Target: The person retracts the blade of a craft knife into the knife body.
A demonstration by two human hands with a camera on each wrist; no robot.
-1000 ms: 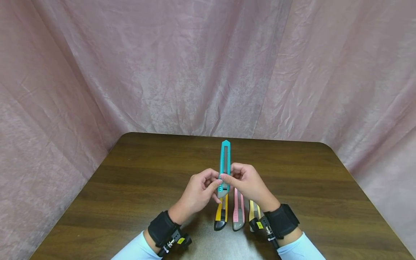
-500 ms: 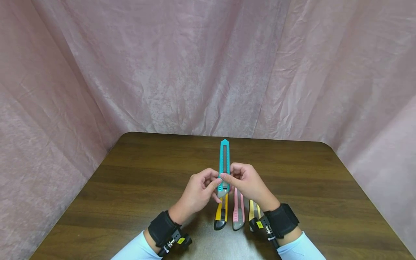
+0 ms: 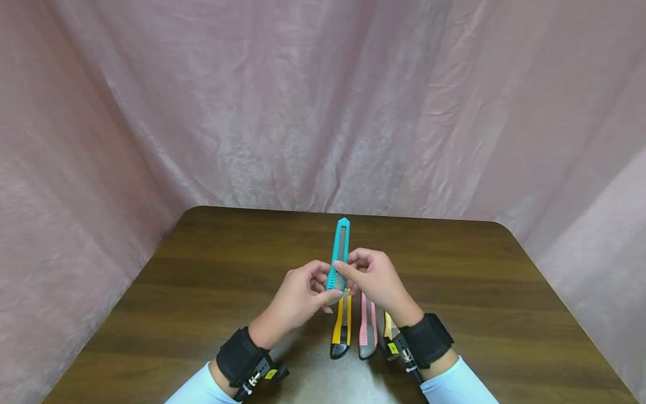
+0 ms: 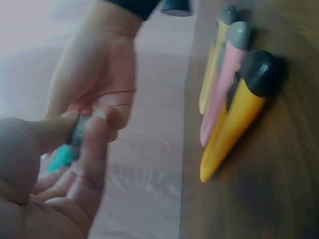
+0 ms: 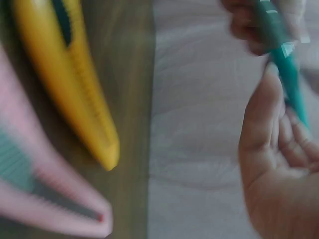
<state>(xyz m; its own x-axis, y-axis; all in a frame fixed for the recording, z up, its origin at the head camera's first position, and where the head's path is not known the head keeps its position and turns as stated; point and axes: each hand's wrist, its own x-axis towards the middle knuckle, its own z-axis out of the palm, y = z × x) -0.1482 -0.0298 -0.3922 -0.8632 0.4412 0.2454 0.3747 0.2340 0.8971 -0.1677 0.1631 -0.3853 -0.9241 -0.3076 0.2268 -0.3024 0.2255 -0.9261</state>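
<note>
A teal utility knife (image 3: 341,241) is held up over the table, its tip pointing away and leaning slightly right. My left hand (image 3: 295,294) pinches its grey lower end, thumb across the front. The right hand (image 3: 377,280) pinches the knife's middle between thumb and fingers. In the right wrist view the knife's teal body (image 5: 289,79) runs between both hands; no bare blade is visible. Below lie a yellow utility knife (image 3: 336,334) with a black end, a pink one (image 3: 363,331) with a grey end, and a pale yellow one (image 3: 387,325), partly hidden by the right wrist.
The dark brown wooden table (image 3: 212,269) has rounded far corners. Pink curtains (image 3: 303,112) hang behind it and along both sides. Each wrist wears a black strap (image 3: 237,356) with a small camera.
Both hands and the teal knife have shifted a little left, as has the whole view. The knife now leans more. My left thumb sits lower on it, and the right thumb is higher.
</note>
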